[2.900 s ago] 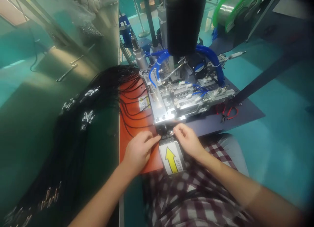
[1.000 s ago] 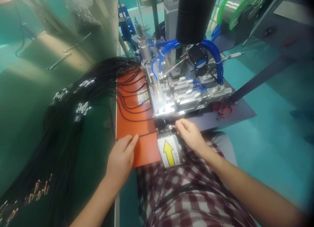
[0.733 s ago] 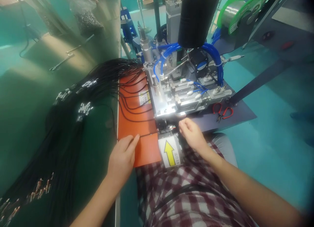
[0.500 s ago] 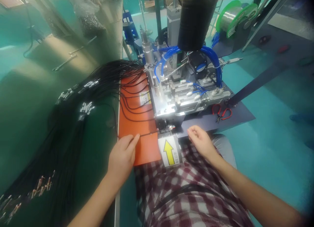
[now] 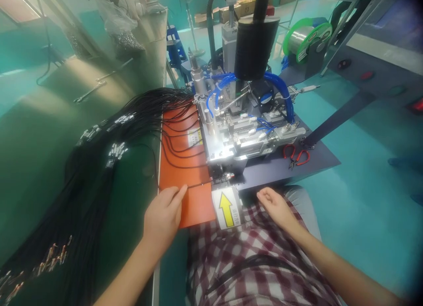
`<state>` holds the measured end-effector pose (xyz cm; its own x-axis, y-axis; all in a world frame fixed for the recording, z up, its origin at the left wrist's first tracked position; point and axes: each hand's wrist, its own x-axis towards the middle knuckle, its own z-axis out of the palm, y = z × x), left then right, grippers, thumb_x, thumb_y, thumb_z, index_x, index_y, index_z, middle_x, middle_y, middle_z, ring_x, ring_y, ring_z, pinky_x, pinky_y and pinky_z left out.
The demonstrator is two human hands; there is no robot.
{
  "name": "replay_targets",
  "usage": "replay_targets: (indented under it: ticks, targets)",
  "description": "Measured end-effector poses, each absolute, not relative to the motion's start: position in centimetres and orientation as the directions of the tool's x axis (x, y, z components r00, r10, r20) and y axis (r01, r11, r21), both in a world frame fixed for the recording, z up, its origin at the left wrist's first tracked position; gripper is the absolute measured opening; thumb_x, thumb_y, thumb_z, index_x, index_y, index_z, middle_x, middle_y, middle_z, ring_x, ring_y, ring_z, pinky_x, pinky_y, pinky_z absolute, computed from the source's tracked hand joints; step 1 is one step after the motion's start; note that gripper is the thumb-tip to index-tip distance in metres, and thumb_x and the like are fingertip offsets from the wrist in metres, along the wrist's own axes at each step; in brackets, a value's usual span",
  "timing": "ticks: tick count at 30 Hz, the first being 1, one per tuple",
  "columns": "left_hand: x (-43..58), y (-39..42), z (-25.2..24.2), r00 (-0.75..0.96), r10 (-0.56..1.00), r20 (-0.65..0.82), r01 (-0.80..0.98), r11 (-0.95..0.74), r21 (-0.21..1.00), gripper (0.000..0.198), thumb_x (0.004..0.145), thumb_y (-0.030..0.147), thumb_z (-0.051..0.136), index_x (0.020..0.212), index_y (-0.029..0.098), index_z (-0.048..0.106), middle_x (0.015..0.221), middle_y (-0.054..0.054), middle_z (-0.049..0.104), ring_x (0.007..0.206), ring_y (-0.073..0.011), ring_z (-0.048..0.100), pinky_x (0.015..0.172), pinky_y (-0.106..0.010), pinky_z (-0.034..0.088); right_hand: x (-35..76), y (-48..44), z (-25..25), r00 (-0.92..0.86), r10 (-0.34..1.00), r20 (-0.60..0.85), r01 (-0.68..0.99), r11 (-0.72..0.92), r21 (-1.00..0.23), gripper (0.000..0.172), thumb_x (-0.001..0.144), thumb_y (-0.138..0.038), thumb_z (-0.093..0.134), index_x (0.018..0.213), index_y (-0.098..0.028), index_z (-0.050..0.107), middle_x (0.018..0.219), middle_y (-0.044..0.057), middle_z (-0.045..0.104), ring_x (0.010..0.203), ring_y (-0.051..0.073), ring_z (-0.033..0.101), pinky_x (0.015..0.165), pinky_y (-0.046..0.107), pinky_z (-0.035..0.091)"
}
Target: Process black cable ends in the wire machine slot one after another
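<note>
**Pinching one black cable (image 5: 198, 185) in the left hand (image 5: 163, 214), right hand (image 5: 276, 204) released**

Left thumb and forefinger are closing on the cable near the front edge of the orange mat (image 5: 195, 205). The cable is lying flat on the mat and running right into the small fixture (image 5: 224, 178) at the foot of the machine (image 5: 238, 136). The right hand is hanging loosely curled and gripping nothing. It is just right of the yellow arrow label (image 5: 228, 205), apart from the fixture and above the checked shirt (image 5: 251, 262).

The arrow label is sitting between the two hands. One black cylinder (image 5: 254, 46) is covering the machine's upper middle from my view.

I am counting one mat, one arrow label, one green spool (image 5: 307, 35) behind the machine, and one pair of red-handled pliers (image 5: 295, 153) lying on the dark bench (image 5: 317, 163). About five more cables are looping across the mat behind the pinched one. The bundle of black cables (image 5: 99, 165) is spreading over the green table (image 5: 39, 134) on the left, far too many for me to count.

I am not making out the cable's tip inside the fixture. The bundle is running off the lower left edge, and both forearms are getting cut off at the bottom.
</note>
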<state>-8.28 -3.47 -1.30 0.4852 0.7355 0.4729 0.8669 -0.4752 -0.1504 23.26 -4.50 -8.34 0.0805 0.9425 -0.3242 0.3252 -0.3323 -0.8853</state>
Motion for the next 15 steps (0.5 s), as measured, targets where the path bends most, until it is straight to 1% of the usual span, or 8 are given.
replay_targets:
  ticks: [3, 5, 8, 10, 15]
  targets:
    - [-8.2, -3.4, -1.2, 0.48, 0.75, 0.455, 0.871, -0.47, -0.144, 0.033, 0.088, 0.005, 0.045, 0.114, 0.013, 0.063, 0.092, -0.008, 0.066, 0.081, -0.0188, 0.06, 0.072, -0.027, 0.049, 23.3, -4.7, -8.4, 0.078, 0.934, -0.347, 0.316, -0.354, -0.88, 0.036, 0.08, -0.054, 0.052, 0.068, -0.022, 0.044, 0.056, -0.007, 0.037, 0.049, 0.011, 0.034, 0.047, 0.024, 0.029]
    - [-8.1, -2.9, -1.1, 0.457, 0.788, 0.412, 0.886, -0.447, -0.126, 0.034, 0.09, 0.008, 0.043, 0.119, 0.013, 0.062, 0.096, -0.009, 0.067, 0.086, -0.0202, 0.061, 0.075, -0.029, 0.05, 23.2, -4.8, -8.6, 0.07, 0.93, -0.362, 0.31, -0.365, -0.878, 0.037, 0.08, -0.055, 0.052, 0.069, -0.022, 0.045, 0.056, -0.007, 0.037, 0.049, 0.011, 0.033, 0.048, 0.024, 0.029]
    - [-8.0, -1.6, -0.7, 0.381, 0.869, 0.317, 0.922, -0.381, -0.063, 0.038, 0.093, 0.016, 0.04, 0.126, 0.012, 0.059, 0.112, -0.013, 0.064, 0.1, -0.0241, 0.06, 0.08, -0.031, 0.051, 23.1, -5.1, -8.8, 0.044, 0.927, -0.372, 0.301, -0.367, -0.88, 0.038, 0.08, -0.057, 0.053, 0.07, -0.021, 0.047, 0.056, -0.007, 0.037, 0.05, 0.01, 0.033, 0.048, 0.024, 0.029]
    - [-7.9, -0.9, -0.6, 0.348, 0.895, 0.28, 0.935, -0.352, -0.039, 0.04, 0.094, 0.018, 0.038, 0.129, 0.012, 0.057, 0.12, -0.014, 0.061, 0.108, -0.0253, 0.058, 0.082, -0.032, 0.051, 23.1, -5.4, -9.1, 0.021, 0.928, -0.372, 0.296, -0.362, -0.884, 0.038, 0.08, -0.057, 0.052, 0.071, -0.021, 0.047, 0.057, -0.007, 0.037, 0.051, 0.011, 0.033, 0.049, 0.025, 0.029]
    - [-7.7, -0.6, -0.6, 0.311, 0.914, 0.26, 0.949, -0.313, -0.034, 0.043, 0.094, 0.017, 0.036, 0.131, 0.011, 0.055, 0.121, -0.015, 0.06, 0.111, -0.0261, 0.056, 0.083, -0.034, 0.053, 23.2, -6.4, -10.6, -0.047, 0.92, -0.389, 0.288, -0.36, -0.887, 0.037, 0.081, -0.058, 0.05, 0.072, -0.022, 0.044, 0.058, -0.008, 0.032, 0.051, 0.011, 0.03, 0.049, 0.025, 0.027]
